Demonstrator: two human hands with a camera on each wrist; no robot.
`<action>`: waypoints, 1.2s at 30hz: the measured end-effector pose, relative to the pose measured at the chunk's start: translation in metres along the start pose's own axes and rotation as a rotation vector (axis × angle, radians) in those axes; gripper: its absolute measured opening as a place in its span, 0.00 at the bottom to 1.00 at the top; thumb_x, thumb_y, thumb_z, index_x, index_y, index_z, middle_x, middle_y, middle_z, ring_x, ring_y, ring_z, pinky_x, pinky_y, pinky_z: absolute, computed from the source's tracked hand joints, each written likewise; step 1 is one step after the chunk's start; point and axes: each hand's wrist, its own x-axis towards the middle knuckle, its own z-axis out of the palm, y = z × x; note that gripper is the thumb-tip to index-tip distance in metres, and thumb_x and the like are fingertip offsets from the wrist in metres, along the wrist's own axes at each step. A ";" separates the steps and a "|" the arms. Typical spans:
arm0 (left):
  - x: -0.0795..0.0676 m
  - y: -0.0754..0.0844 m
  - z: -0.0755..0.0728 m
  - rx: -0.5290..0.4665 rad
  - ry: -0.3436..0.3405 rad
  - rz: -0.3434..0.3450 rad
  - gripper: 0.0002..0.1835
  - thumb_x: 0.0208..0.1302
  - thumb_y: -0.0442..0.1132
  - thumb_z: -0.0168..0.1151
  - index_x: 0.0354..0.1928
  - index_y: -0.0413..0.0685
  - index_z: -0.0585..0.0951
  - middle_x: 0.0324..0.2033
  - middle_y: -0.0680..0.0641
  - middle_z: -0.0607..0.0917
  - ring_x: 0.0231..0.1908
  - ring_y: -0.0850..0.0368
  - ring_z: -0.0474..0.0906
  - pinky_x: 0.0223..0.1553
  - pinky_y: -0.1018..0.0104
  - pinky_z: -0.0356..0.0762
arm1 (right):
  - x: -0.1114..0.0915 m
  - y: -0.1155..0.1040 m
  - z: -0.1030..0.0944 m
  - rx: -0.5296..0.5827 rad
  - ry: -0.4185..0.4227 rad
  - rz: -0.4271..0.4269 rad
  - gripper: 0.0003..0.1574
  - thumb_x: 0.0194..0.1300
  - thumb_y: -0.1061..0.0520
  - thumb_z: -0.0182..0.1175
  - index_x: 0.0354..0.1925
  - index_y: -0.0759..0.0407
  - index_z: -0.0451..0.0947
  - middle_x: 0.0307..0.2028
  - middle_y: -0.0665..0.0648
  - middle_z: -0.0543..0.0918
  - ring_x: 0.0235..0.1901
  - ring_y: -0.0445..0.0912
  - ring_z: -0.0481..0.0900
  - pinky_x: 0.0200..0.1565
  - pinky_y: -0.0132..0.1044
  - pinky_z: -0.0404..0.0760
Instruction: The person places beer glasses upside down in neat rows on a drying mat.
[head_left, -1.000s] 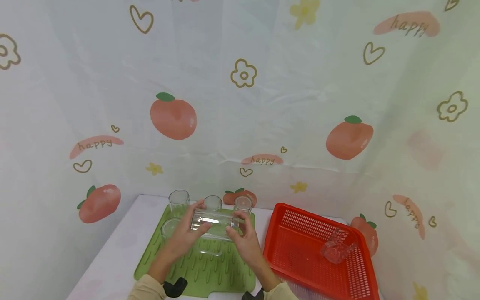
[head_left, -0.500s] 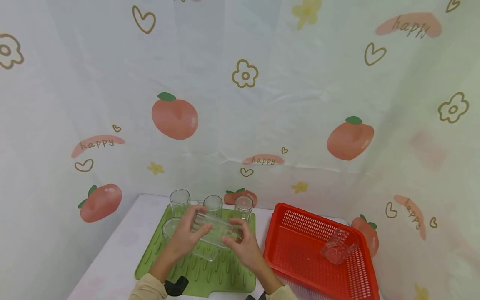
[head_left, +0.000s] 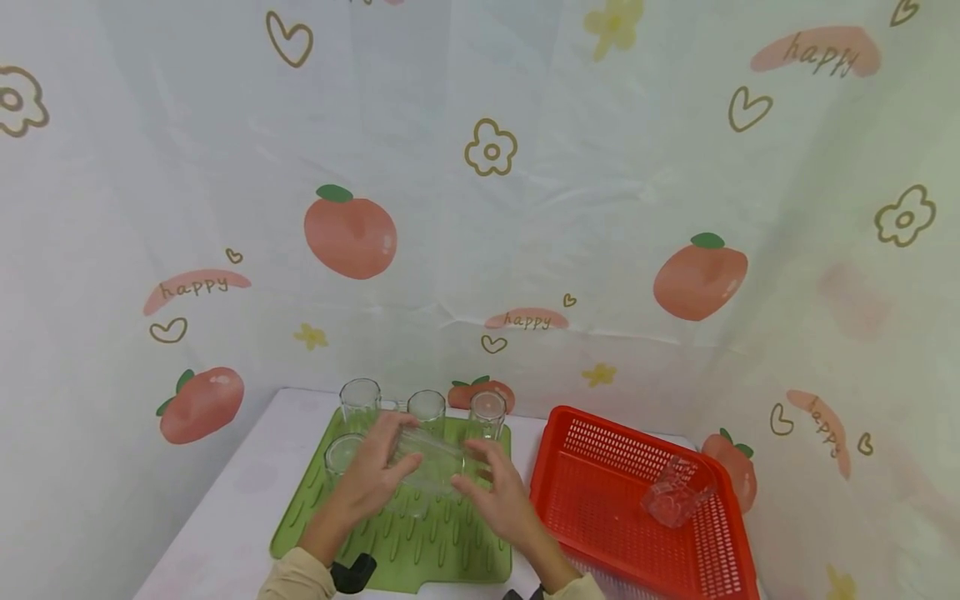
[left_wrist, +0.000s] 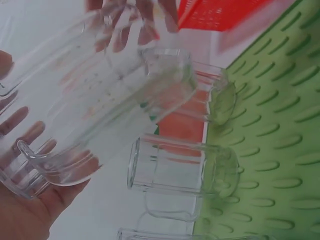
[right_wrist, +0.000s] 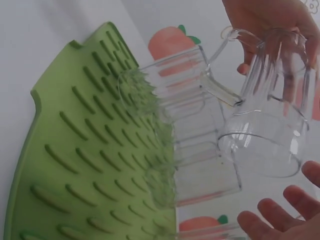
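Above the green drying mat [head_left: 442, 558], my left hand [head_left: 367, 479] grips a clear glass mug [head_left: 433, 463], which lies tilted on its side. Its handle [right_wrist: 222, 90] shows in the right wrist view, where the left hand [right_wrist: 280, 12] is around the mug's far end. My right hand [head_left: 501, 500] hovers at the mug's other end, fingers [right_wrist: 295, 200] spread and apart from the glass in the right wrist view. Behind the hands, glass mugs stand on the mat at the back left [head_left: 360, 404], back middle [head_left: 426, 408] and back right [head_left: 487, 412].
Another glass mug [head_left: 340, 457] stands at the mat's left side, partly behind the left hand. To the right, a red plastic basket [head_left: 600, 508] contains clear glassware [head_left: 675, 493] in its right part. A patterned white curtain [head_left: 525, 233] hangs behind the table.
Held level between both hands at first, the mug has tilted, its right end dropping. My right hand has let go, spreading its fingers and shifting slightly right and down. The left hand keeps its grip.
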 end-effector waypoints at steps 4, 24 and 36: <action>0.000 0.001 0.000 0.043 0.023 0.006 0.23 0.66 0.43 0.67 0.61 0.65 0.75 0.58 0.49 0.70 0.54 0.50 0.72 0.50 0.46 0.75 | -0.001 -0.001 -0.009 -0.045 0.027 -0.006 0.33 0.71 0.43 0.64 0.68 0.52 0.70 0.70 0.57 0.70 0.67 0.57 0.74 0.61 0.60 0.80; 0.005 -0.006 0.014 0.149 0.115 0.124 0.40 0.48 0.43 0.83 0.64 0.51 0.76 0.61 0.50 0.80 0.60 0.49 0.79 0.58 0.48 0.82 | -0.004 -0.003 -0.050 -0.239 0.149 0.007 0.31 0.69 0.43 0.65 0.64 0.54 0.74 0.68 0.55 0.71 0.66 0.54 0.74 0.66 0.59 0.76; -0.002 -0.013 0.030 0.226 0.033 0.091 0.42 0.46 0.46 0.84 0.66 0.53 0.77 0.63 0.50 0.81 0.64 0.47 0.78 0.65 0.48 0.77 | -0.009 0.003 -0.063 -0.474 0.154 0.084 0.45 0.66 0.33 0.64 0.72 0.52 0.67 0.72 0.60 0.65 0.71 0.59 0.69 0.66 0.62 0.76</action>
